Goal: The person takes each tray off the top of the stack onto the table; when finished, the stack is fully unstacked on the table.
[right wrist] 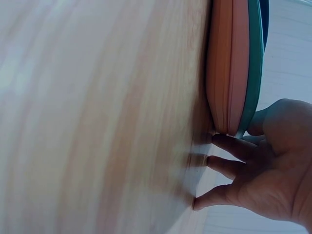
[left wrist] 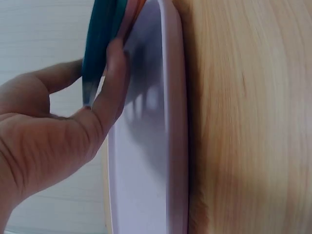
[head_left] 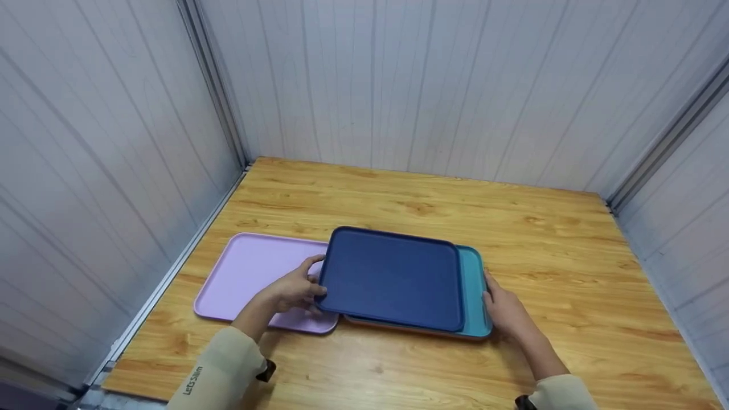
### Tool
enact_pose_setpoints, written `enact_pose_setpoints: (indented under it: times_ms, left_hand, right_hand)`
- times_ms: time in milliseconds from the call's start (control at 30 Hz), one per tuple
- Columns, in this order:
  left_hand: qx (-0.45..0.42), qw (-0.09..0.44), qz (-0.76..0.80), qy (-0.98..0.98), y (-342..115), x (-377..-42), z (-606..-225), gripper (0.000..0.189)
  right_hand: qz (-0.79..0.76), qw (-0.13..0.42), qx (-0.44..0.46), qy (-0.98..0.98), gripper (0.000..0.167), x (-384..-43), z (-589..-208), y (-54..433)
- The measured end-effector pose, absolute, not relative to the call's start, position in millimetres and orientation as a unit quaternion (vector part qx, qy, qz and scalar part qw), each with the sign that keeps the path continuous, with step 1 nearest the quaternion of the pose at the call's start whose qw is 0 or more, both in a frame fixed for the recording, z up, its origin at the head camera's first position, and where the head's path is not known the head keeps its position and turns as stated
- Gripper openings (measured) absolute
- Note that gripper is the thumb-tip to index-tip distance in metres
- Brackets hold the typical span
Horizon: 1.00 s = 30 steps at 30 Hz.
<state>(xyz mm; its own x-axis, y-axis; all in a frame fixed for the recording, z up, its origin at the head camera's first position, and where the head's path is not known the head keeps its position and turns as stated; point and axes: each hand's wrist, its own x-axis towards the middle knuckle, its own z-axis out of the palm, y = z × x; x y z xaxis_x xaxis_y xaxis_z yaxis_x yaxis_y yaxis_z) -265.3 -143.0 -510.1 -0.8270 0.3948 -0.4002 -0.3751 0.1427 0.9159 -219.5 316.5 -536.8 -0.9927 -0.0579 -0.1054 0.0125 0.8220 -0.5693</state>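
Observation:
A dark blue tray (head_left: 393, 279) lies shifted left on a stack, with its left end over the lilac tray (head_left: 262, 267). My left hand (head_left: 296, 288) pinches the blue tray's left edge between thumb and fingers. Under it, a teal tray (head_left: 474, 290) shows along the right side. Below the teal one, the right wrist view shows a pink tray (right wrist: 239, 63) and orange trays (right wrist: 219, 68). My right hand (head_left: 507, 310) touches the stack's right end, its fingers spread with tips down by the wooden table.
The wooden table (head_left: 427, 199) is bounded by pale panel walls (head_left: 370, 85) at the back and both sides. The lilac tray lies flat on the table to the left of the stack, its right end partly under the blue tray.

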Motion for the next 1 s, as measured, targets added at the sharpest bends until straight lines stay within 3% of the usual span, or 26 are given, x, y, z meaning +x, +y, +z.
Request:
enact_pose_setpoints:
  times_ms: [167,767,1000]
  left_hand:
    - [0.032,0.325,0.687,0.649,-148,-260,-508,0.101]
    - [-0.012,0.354,0.768,0.533,-147,-251,-517,0.100]
    - [-0.039,0.317,0.783,0.534,-139,-247,-516,0.093]
  right_hand:
    - [-0.296,0.060,-0.012,0.953,0.058,-219,-535,316]
    - [-0.298,0.068,-0.003,0.952,0.058,-218,-535,315]
    - [-0.300,0.069,-0.004,0.952,0.058,-220,-535,316]
